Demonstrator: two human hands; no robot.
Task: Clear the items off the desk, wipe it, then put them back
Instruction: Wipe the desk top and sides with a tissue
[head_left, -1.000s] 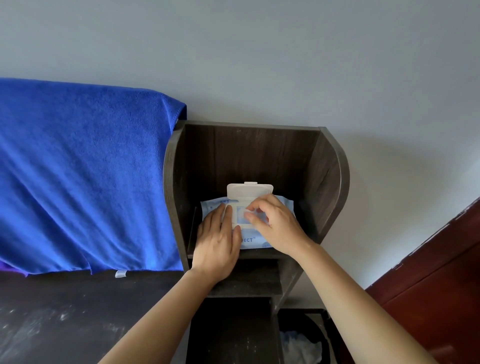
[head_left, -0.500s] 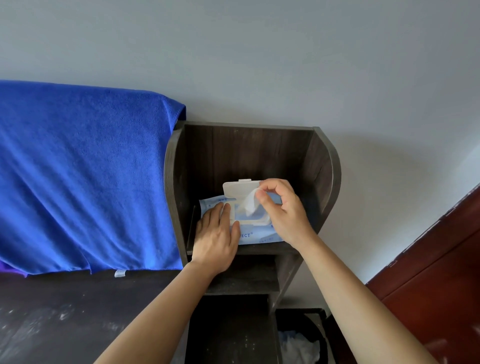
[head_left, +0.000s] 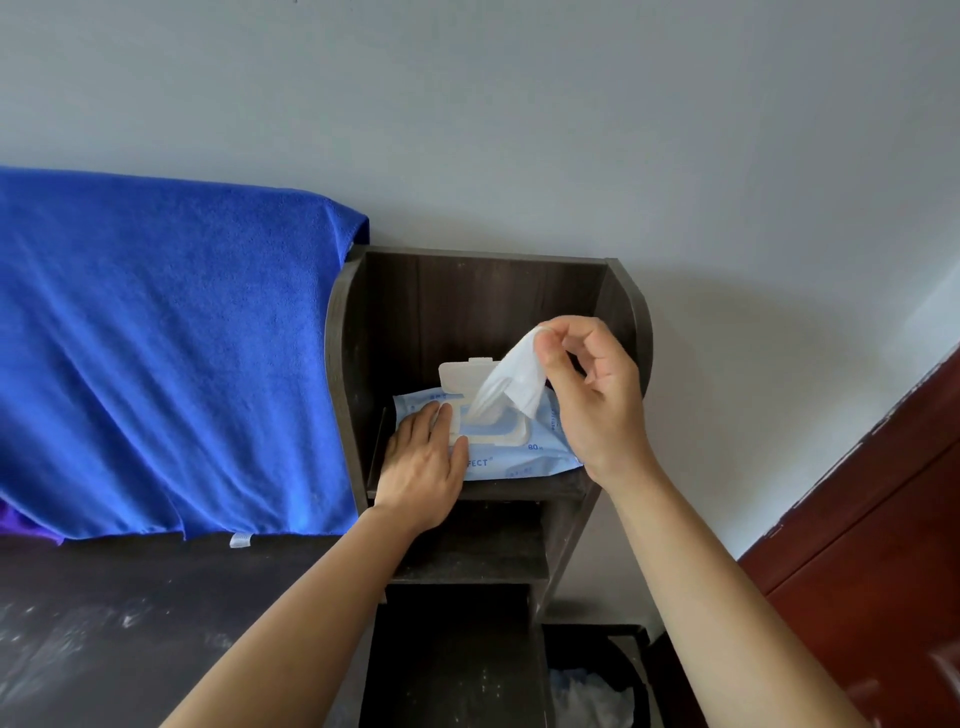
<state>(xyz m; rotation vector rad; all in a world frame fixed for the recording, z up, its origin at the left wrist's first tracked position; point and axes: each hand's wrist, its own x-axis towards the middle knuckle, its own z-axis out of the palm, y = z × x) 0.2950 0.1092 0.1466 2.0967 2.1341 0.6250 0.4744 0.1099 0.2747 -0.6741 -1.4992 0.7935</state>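
Observation:
A light blue pack of wet wipes (head_left: 524, 457) lies on the top shelf of a dark wooden shelf unit (head_left: 343, 364), its white flip lid (head_left: 465, 375) standing open. My left hand (head_left: 423, 457) rests flat on the pack's left side, fingers straight. Up and to the right, my right hand (head_left: 587, 395) pinches the top corner of a white wipe (head_left: 511, 384). The wipe is stretched up out of the pack's opening, its lower end still inside.
The dark desk top (head_left: 130, 623), dusty with pale smears, lies at the lower left. A blue towel (head_left: 156, 353) hangs over something behind it. A black bin with a white liner (head_left: 592, 691) stands right of the shelf unit. A red-brown door (head_left: 883, 545) is at the right.
My right hand has risen up and to the right, drawing the white wipe further out of the pack. My left hand stays flat on the pack.

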